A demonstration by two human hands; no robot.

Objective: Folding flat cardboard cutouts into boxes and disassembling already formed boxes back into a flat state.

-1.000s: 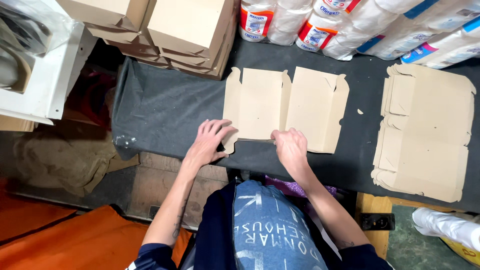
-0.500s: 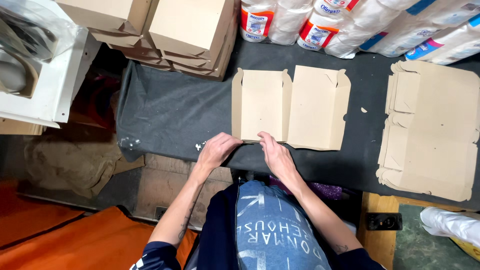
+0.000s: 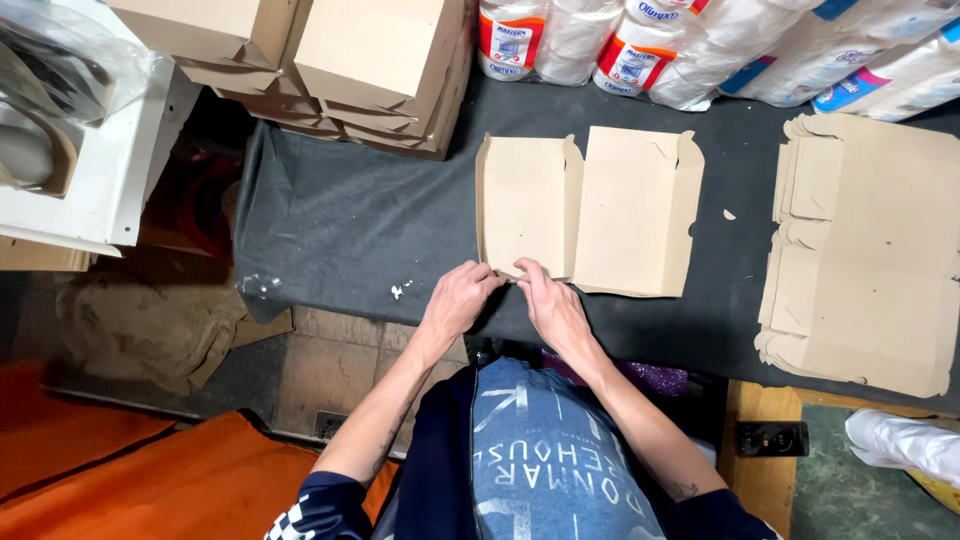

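Two hands meet at the near edge of a flat cardboard blank (image 3: pixel 585 205) that lies on a dark cloth (image 3: pixel 340 225) over the table. The left hand (image 3: pixel 458 300) and the right hand (image 3: pixel 550 305) sit side by side, fingertips almost touching, pinching the blank's near-left edge. Their fingers are curled down onto the card, so how much of the edge each hand grips is hard to make out; both look closed on it, not spread.

The blank sits near the middle of the cloth, with its left panel narrower than its right and small flaps at the far corners. Its near-left corner is hidden under the fingers.

Well apart to the right lies a stack of blanks (image 3: pixel 865 250), its right side cut off by the frame. At the far edge, left of centre, stand folded boxes (image 3: pixel 380 60), their tops out of view. Right of them are wrapped paper rolls (image 3: pixel 700 45), also cut off at the top. A white unit (image 3: pixel 95 170) at far left holds something under clear plastic that is too blurred to tell. An orange sheet (image 3: pixel 120 480) lies near left, below the table, and small white scraps (image 3: pixel 400 291) dot the cloth's near edge, just left of the left hand.
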